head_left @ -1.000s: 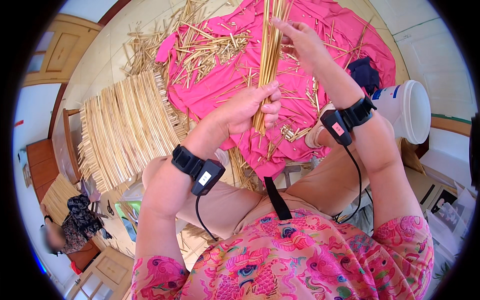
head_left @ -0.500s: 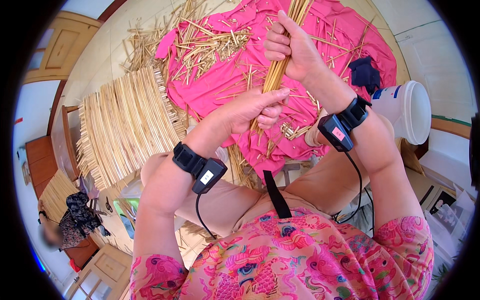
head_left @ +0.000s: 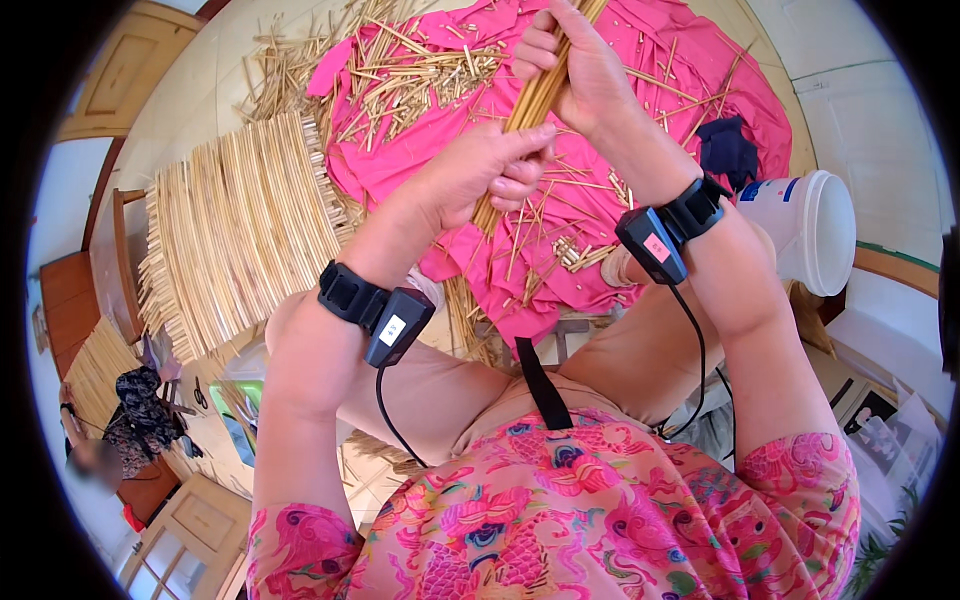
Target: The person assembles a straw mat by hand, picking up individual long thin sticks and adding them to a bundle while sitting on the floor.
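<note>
A bundle of thin golden reed-like stalks (head_left: 532,104) slants up and away in front of me, over the pink cloth (head_left: 380,182). My left hand (head_left: 500,172) is closed around its lower, nearer part, thumb laid across the stalks. Higher up, my right hand (head_left: 578,72) wraps the same bundle with curled fingers. The bundle's top runs off the picture's upper edge. Short stalk ends stick out below the left fist. Black straps with small boxes circle both my forearms.
Cut stalk pieces (head_left: 440,78) litter the cloth. To the left lies a mat of stalks laid side by side (head_left: 240,235). A white bucket (head_left: 828,232) and a dark blue cloth (head_left: 727,150) are at the right. Another person (head_left: 128,425) is at the far left.
Both hands and the bundle have shifted slightly up and left in the picture. Each hand keeps its hold on the stalks.
</note>
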The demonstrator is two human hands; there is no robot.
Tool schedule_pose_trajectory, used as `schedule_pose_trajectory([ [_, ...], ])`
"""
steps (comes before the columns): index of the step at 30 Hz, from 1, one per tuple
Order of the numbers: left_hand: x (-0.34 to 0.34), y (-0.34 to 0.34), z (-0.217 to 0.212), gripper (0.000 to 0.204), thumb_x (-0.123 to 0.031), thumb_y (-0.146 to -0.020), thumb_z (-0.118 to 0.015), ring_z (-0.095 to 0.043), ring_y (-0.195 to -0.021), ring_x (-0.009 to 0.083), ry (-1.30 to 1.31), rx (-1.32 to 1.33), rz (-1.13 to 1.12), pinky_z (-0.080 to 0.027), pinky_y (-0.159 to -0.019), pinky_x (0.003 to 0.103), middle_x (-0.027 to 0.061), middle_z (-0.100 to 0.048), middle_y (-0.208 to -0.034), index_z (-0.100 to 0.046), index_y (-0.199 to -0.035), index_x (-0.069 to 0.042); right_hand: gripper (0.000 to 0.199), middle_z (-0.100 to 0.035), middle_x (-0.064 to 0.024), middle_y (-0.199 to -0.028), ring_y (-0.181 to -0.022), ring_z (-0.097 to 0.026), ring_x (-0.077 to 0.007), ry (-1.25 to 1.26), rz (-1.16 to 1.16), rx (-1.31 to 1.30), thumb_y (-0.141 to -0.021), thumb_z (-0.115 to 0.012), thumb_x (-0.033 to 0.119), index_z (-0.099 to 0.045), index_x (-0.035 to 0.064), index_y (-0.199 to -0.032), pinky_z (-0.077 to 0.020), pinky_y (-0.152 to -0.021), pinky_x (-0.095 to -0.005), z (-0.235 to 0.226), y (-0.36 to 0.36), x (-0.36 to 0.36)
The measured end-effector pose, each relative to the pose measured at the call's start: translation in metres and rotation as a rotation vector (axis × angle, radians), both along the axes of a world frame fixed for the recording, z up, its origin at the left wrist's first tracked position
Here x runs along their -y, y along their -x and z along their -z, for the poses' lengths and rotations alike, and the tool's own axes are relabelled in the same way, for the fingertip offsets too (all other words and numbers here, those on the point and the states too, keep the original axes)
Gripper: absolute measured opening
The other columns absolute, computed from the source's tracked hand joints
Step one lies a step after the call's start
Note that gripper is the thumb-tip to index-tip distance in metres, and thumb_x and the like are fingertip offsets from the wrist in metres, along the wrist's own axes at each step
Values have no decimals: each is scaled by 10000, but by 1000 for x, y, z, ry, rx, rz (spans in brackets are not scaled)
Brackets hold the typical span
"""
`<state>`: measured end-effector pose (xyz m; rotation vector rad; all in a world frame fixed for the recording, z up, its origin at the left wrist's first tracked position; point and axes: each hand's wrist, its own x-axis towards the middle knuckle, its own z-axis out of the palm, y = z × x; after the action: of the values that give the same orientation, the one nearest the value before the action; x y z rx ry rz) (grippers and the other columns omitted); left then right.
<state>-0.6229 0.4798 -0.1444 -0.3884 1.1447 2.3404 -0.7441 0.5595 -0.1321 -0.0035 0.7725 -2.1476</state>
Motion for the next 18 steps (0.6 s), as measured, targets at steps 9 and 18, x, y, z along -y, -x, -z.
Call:
schedule_pose_trajectory([
  [9, 71, 1, -20, 269, -287, -912, -495, -242, -389, 27, 87, -23, -692, -187, -345, 185, -72, -289, -520, -403, -710, -135, 277, -616, -77, -841, -720, -590, -183, -733, -348, -607, -883, -532, 281, -590, 22, -966, -492, -647, -292, 119, 23, 1],
  [18, 104, -6, -32, 304, -357, -922, -468, -225, -376, 44, -3, -119, -838, -202, -334, 193, -73, -254, -506, -382, -694, -176, 277, -635, -149, -748, -732, -612, -320, -1344, -890, -1327, -802, -506, 277, -633, 35, -850, -488, -706, -382, 279, -24, -40],
])
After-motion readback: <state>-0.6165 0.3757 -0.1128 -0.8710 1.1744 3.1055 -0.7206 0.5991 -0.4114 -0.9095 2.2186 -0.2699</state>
